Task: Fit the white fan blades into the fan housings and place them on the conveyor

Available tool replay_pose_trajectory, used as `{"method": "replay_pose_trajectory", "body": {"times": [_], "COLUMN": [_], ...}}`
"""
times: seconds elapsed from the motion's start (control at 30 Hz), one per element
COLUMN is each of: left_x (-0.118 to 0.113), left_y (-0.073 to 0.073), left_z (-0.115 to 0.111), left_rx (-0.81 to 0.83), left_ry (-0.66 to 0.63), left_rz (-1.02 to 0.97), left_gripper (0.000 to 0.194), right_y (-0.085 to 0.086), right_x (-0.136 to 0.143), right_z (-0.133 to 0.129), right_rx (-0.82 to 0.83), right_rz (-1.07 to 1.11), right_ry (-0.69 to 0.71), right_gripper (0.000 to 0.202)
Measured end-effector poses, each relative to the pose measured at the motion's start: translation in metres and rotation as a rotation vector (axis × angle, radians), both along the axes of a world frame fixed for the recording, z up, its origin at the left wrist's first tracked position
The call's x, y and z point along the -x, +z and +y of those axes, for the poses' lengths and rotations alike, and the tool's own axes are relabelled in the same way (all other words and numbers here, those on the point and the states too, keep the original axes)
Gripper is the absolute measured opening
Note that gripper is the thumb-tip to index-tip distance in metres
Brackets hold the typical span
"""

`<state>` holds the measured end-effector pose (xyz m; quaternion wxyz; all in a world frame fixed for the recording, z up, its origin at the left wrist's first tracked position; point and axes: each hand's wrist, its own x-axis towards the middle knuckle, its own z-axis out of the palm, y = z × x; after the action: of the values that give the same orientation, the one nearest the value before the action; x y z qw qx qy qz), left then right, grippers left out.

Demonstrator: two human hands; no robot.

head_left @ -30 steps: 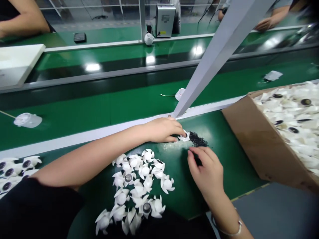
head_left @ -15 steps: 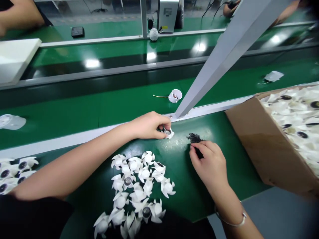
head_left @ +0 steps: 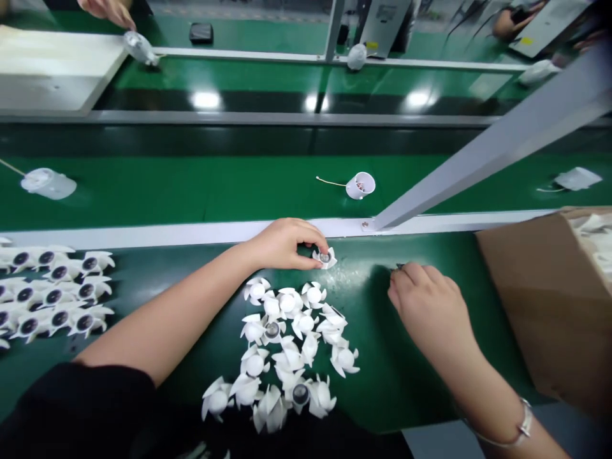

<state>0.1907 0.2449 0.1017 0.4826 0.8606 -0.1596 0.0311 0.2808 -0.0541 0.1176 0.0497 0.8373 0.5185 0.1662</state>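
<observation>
My left hand (head_left: 291, 245) pinches a small white fan wheel (head_left: 326, 258) by its edge, against the green tabletop. The wheel's dark round hub faces up. My right hand (head_left: 428, 303) is closed, fingertips together and pointing down at the table to the right of that wheel. A dark bit (head_left: 399, 266) shows at its fingertips; the rest is hidden under the hand, so I cannot tell what it holds. Below my left hand lies a loose group of white fan wheels (head_left: 289, 360), most with plain hubs up, a few showing dark hubs.
Rows of fan wheels (head_left: 57, 296) lie at left, dark hubs up. A cardboard box (head_left: 526, 287) stands at right. Beyond a white rail, the green conveyor (head_left: 215, 188) carries white cups (head_left: 360, 186) with wires. A slanted metal post (head_left: 468, 162) rises at right. Across, a co-worker's hand (head_left: 109, 9) touches a wrapped part.
The view has swung left. My right hand has moved over the small black pieces, which were visible before and are now mostly covered. My left hand keeps its grip on the fan wheel.
</observation>
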Motion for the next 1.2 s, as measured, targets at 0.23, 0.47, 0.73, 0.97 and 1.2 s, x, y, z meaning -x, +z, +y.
{"method": "replay_pose_trajectory", "body": {"times": [0.23,0.47,0.73,0.97,1.2], "left_x": [0.002,0.004,0.002,0.002,0.003], "left_y": [-0.003,-0.004,-0.006,-0.007,-0.006], "left_z": [0.004,0.003,0.003,0.002,0.002], "left_rx": [-0.021,0.016,0.042,0.039,0.071], "left_ry": [0.037,0.075,0.067,0.088,0.075], "left_rz": [0.004,0.018,0.028,0.046,0.061], "left_gripper": [0.022,0.032,0.034,0.036,0.035], "right_y": [0.013,-0.001,-0.002,0.000,0.003], "right_x": [0.007,0.009,0.002,0.010,0.028], "right_z": [0.063,0.101,0.099,0.099,0.081], "right_rx": [-0.397,-0.335,-0.285,-0.251,-0.086], "right_rz": [0.654,0.667,0.548,0.496,0.244], "right_ry": [0.072,0.269,0.387,0.338,0.408], "right_gripper": [0.005,0.005,0.005,0.008,0.034]}}
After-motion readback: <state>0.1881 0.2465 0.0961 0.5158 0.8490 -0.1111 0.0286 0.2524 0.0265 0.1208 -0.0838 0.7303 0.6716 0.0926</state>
